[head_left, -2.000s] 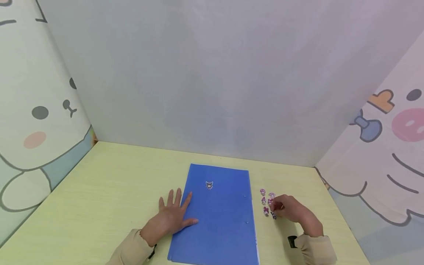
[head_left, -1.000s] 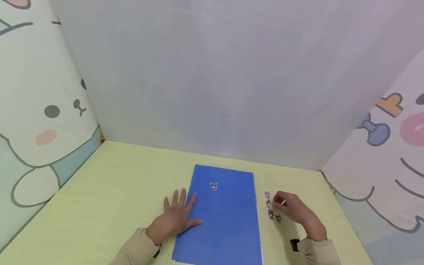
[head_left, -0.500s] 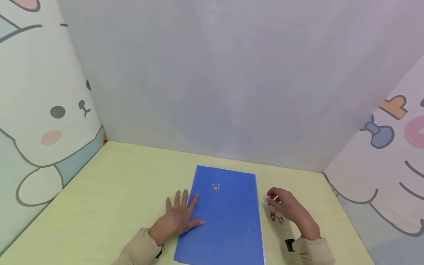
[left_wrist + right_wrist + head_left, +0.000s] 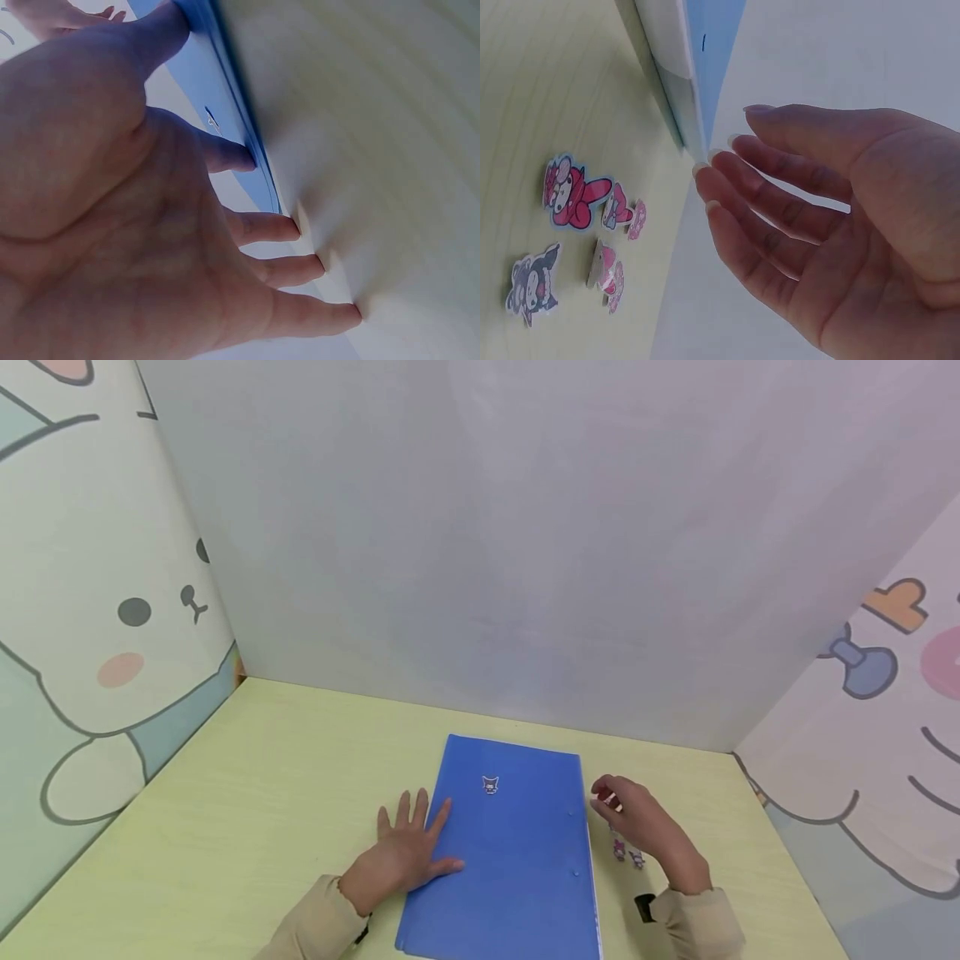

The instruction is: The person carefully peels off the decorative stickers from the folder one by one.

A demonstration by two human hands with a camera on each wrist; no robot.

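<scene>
A blue folder (image 4: 510, 852) lies on the table with a small dark-and-white cartoon sticker (image 4: 490, 785) near its top. My left hand (image 4: 401, 852) rests spread over the folder's left edge; its thumb and index finger touch the folder, and the other fingertips touch the table. Beside the folder's right edge my right hand (image 4: 633, 814) hovers above the table. Its fingers are loosely bent, and the right wrist view shows nothing between them. Under and behind it lie several cut-out cartoon stickers, among them a red-hooded one (image 4: 577, 195) and a dark-eared one (image 4: 532, 287).
The pale yellow table (image 4: 300, 760) extends on both sides of the folder. A plain grey-white backdrop (image 4: 480, 543) rises at its rear edge. Cartoon-printed sheets (image 4: 75, 552) stand along the left and right sides.
My right hand has moved from over the stickers up and left toward the folder's right edge. The left hand has stayed on the folder. The head view has shifted slightly.
</scene>
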